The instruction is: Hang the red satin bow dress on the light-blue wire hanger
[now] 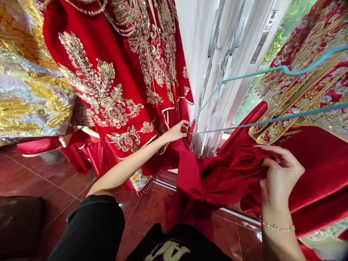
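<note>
My left hand [178, 131] reaches forward and pinches the left tip of a teal wire hanger [261, 72], together with the edge of a plain red fabric [217, 177]. My right hand [281, 175] is closed on a bunched fold of the same red fabric at the right. This fabric belongs to a red garment with gold embroidery [307, 69] draped over the hanger at the upper right. The cloth sags between my two hands.
A red robe with gold and silver embroidery [116, 76] hangs at the left, beside a gold sequinned garment [27, 83]. White door frames with metal handles [231, 54] stand behind. Reddish floor tiles [51, 174] lie below. A dark object [19, 221] sits at bottom left.
</note>
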The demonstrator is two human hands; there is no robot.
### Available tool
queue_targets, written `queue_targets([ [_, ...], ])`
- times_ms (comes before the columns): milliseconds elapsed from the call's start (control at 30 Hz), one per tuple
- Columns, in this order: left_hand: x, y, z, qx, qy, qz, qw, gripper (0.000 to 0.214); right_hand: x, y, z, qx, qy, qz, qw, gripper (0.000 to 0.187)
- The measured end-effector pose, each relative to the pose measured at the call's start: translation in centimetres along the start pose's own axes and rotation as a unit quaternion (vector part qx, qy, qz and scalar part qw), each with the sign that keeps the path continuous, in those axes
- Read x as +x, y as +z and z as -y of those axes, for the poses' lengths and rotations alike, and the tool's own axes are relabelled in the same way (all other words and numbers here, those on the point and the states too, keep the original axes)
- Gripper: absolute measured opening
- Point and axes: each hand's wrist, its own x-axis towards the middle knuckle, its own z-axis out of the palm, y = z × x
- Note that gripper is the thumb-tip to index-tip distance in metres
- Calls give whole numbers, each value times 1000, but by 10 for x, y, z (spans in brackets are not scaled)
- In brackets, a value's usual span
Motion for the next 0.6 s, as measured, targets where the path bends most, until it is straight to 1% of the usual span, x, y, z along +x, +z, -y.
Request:
queue_targets([
  [67, -6, 0, 0, 7, 11, -18, 1000, 37, -4, 2, -2, 40, -9, -7, 999, 35],
  [100, -9, 1, -3, 27, 24, -29, 999, 34, -6, 3, -1, 52, -13, -3, 999, 35],
  [167, -12, 4, -12, 117, 47, -52, 991, 32, -11, 5, 0, 68, -23, 4, 997, 35],
  [200, -13, 6, -17, 181, 50, -61, 980, 33, -13, 6, 2, 73, -28, 4, 997, 36],
  [267, -12, 8, -29, 304, 37, -65, 950, 36, -16, 6, 5, 81, -39, 0, 996, 38],
  [300, -12, 9, -33, 348, 27, -65, 935, 38, -18, 5, 6, 84, -44, -5, 995, 39],
  [367, -9, 7, -38, 401, 21, -64, 914, 39, -20, 1, 8, 88, -53, -22, 994, 39],
  [433, -6, 2, -37, 416, 34, -54, 907, 37, -23, -5, 10, 91, -58, -35, 994, 39],
  [467, -4, -2, -35, 407, 47, -44, 911, 35, -24, -8, 10, 91, -56, -39, 993, 38],
  [533, 0, -8, -27, 352, 75, -17, 933, 32, -27, -12, 11, 89, -48, -41, 994, 37],
  [600, 4, -11, -18, 261, 101, 6, 960, 30, -30, -14, 12, 86, -41, -40, 995, 37],
])
